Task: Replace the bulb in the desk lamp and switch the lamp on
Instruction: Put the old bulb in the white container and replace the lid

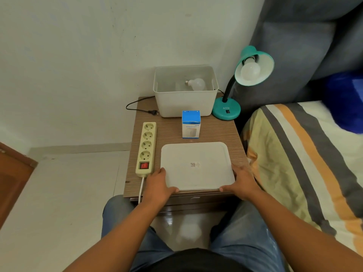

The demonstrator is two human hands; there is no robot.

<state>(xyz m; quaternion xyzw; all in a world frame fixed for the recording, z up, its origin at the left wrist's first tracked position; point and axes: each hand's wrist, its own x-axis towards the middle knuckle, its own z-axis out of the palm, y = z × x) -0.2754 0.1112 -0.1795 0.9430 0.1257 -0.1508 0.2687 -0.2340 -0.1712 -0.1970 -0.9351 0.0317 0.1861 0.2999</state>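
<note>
Gripping the white lid (196, 165) at its near corners, left hand (160, 182) and right hand (242, 180) rest on the nightstand (172, 132).

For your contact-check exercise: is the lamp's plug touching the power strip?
Apart. The head view shows the lamp's plug lying loose beside the bin, with bare tabletop between it and the power strip.

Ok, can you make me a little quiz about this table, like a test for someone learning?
1. True or false: the lamp has no bulb in it.
2. Where is the loose bulb? A in the white bin; B on the bed; C on the floor.
3. What are the left hand and right hand holding?

Key: 1 false. 2 A. 3 the white lid.
</note>
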